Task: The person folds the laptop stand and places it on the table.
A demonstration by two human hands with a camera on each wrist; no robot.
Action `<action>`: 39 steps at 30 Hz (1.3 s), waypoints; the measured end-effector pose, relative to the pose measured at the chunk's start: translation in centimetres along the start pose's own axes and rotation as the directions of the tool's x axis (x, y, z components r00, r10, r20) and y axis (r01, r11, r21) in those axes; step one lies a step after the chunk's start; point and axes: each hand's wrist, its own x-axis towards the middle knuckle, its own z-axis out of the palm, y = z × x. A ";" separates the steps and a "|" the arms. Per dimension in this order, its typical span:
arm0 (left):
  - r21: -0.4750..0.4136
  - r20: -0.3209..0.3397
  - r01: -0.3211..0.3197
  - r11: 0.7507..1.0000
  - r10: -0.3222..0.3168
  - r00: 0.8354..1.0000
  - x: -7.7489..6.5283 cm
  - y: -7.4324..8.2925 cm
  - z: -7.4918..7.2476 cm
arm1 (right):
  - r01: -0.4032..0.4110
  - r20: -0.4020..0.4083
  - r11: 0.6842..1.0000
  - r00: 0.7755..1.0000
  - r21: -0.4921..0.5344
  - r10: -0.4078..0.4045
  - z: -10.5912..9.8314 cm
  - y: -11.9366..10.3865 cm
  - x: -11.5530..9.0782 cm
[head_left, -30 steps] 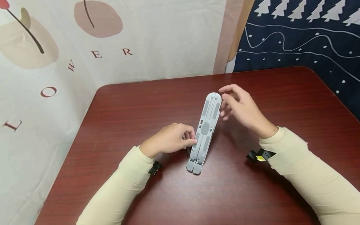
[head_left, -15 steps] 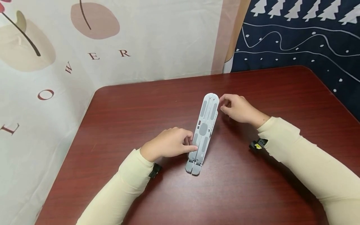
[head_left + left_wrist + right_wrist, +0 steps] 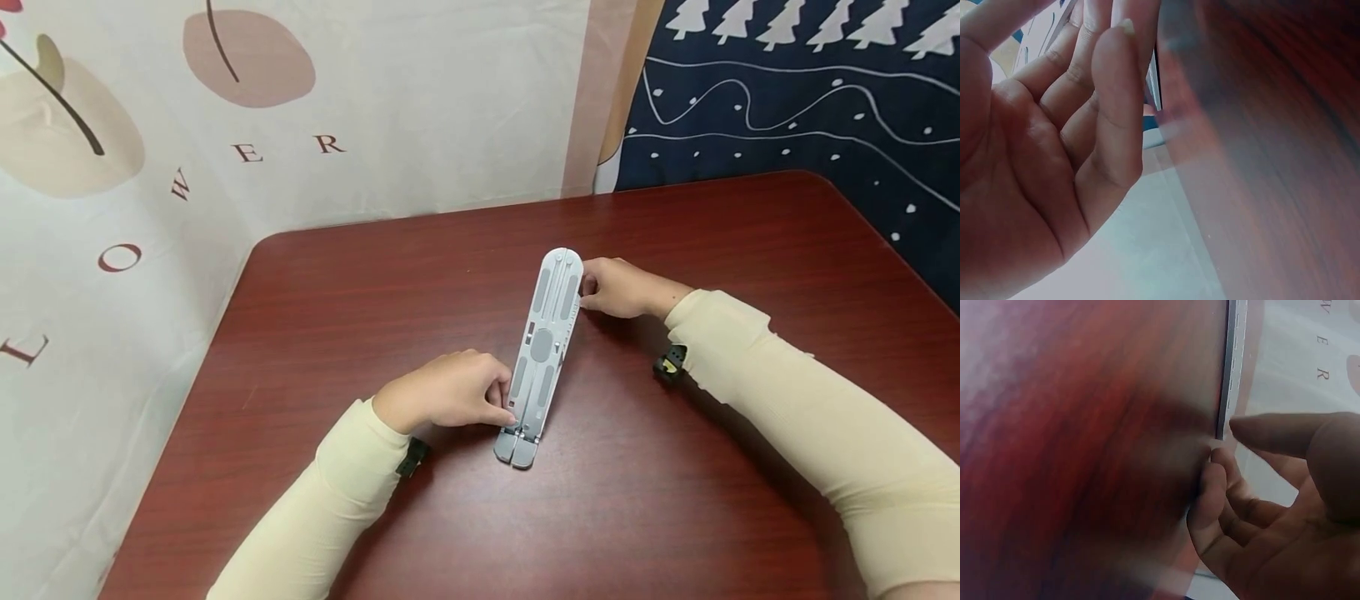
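A folded silver-grey laptop stand (image 3: pixel 551 312) lies slantwise on the table, its far end rounded and two darker hinged feet (image 3: pixel 516 450) at its near end. My left hand (image 3: pixel 452 390) pinches its left edge near those feet, thumb on top and fingers curled at the side. At the far right edge, my right hand (image 3: pixel 624 289) has its thumb and curled fingers at the stand's side. In the right wrist view, thumb and fingertips meet the end of the stand's thin edge (image 3: pixel 1230 375). The left wrist view shows the palm (image 3: pixel 1022 169), with the stand mostly hidden behind the fingers.
The dark red wood-grain table (image 3: pixel 360 308) has rounded far corners. Behind it hangs a pale cloth (image 3: pixel 450 100) with printed letters, and a navy cloth (image 3: pixel 750 108) with white trees is at the right. A dark wrist device (image 3: pixel 670 364) sits at the right cuff.
My right hand has come down and left onto the stand's far right edge, its fingers closing in. My left hand has slid toward the near end. The stand has stayed about where it was.
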 end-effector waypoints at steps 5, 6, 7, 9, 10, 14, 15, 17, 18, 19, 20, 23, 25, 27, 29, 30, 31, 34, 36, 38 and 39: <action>0.006 0.006 0.007 1.000 -0.007 1.000 0.1 0.0 0.1 | 0.006 0.051 1.000 0.999 -0.029 -0.004 0.0 0.1 0.3; 0.005 0.007 0.009 1.000 -0.009 1.000 0.1 0.0 0.1 | 0.013 0.061 0.999 0.998 -0.033 -0.011 -0.1 0.1 0.3; 0.004 0.007 0.011 1.000 -0.011 1.000 0.1 0.0 0.1 | 0.025 0.070 0.999 0.997 -0.039 -0.022 -0.1 0.1 0.4; 0.001 0.007 0.012 1.000 -0.012 1.000 0.1 0.0 0.1 | 0.050 0.084 0.998 0.995 -0.049 -0.046 -0.1 0.0 0.5; -0.002 0.007 0.013 1.000 -0.013 1.000 0.1 0.0 0.1 | 0.064 0.091 0.996 0.994 -0.055 -0.059 -0.1 0.0 0.5; -0.001 0.011 0.015 1.000 -0.014 1.000 0.0 0.0 0.0 | 0.078 0.107 0.994 0.992 -0.080 -0.070 -0.2 0.0 0.4; -0.002 0.013 0.015 1.000 -0.015 1.000 0.0 0.0 0.0 | 0.073 0.107 0.994 0.992 -0.085 -0.063 -0.2 0.0 0.4; 0.000 0.016 0.016 1.000 -0.016 1.000 0.0 0.0 0.0 | 0.064 0.109 0.994 0.993 -0.092 -0.054 -0.2 0.0 0.3; -0.002 0.018 0.013 1.000 -0.013 1.000 0.0 -0.1 -0.1 | 0.058 0.109 0.994 0.993 -0.093 -0.048 -0.3 0.0 0.2; -0.003 0.020 0.011 1.000 -0.011 1.000 0.0 -0.1 -0.1 | 0.055 0.110 0.994 0.993 -0.093 -0.045 -0.3 0.0 0.1; -0.006 0.023 0.008 1.000 -0.008 1.000 0.0 -0.1 -0.1 | 0.052 0.112 0.995 0.993 -0.090 -0.041 -0.4 0.1 0.0; -0.009 0.033 0.002 1.000 -0.002 0.999 0.0 -0.2 -0.1 | 0.045 0.126 0.996 0.991 -0.080 -0.035 -0.5 0.2 -0.2; -0.009 0.042 0.003 1.000 -0.003 0.999 0.0 -0.3 -0.2 | 0.041 0.133 0.997 0.991 -0.072 -0.031 -0.4 0.3 -0.4; -0.015 0.052 0.003 1.000 -0.002 0.999 -0.1 -0.4 -0.2 | 0.036 0.135 0.997 0.990 -0.064 -0.028 -0.4 0.4 -0.7; -0.025 0.061 -0.004 1.000 0.006 0.998 -0.1 -0.6 -0.3 | 0.038 0.129 0.998 0.991 -0.056 -0.030 -0.4 0.5 -1.0; -0.033 0.066 -0.009 0.999 0.011 0.998 -0.1 -0.6 -0.4 | 0.042 0.125 0.998 0.991 -0.052 -0.035 -0.4 0.5 -1.2; -0.043 0.069 -0.018 0.999 0.021 0.997 -0.1 -0.8 -0.4 | 0.044 0.121 0.998 0.992 -0.046 -0.038 -0.4 0.5 -1.3; -0.081 0.083 -0.046 0.996 0.053 0.995 -0.1 -1.2 -0.4 | 0.061 0.106 0.997 0.993 -0.039 -0.057 -0.4 0.6 -1.9; -0.119 0.092 -0.059 0.991 0.071 0.993 0.0 -1.5 -0.5 | 0.076 0.095 0.997 0.993 -0.031 -0.073 -0.4 0.7 -2.2; -0.157 0.101 -0.067 0.985 0.084 0.991 0.0 -1.7 -0.6 | 0.088 0.085 0.996 0.993 -0.023 -0.086 -0.3 0.7 -2.6; -0.175 0.103 -0.070 0.982 0.089 0.991 0.0 -1.9 -0.7 | 0.092 0.080 0.996 0.993 -0.021 -0.090 -0.3 0.8 -2.8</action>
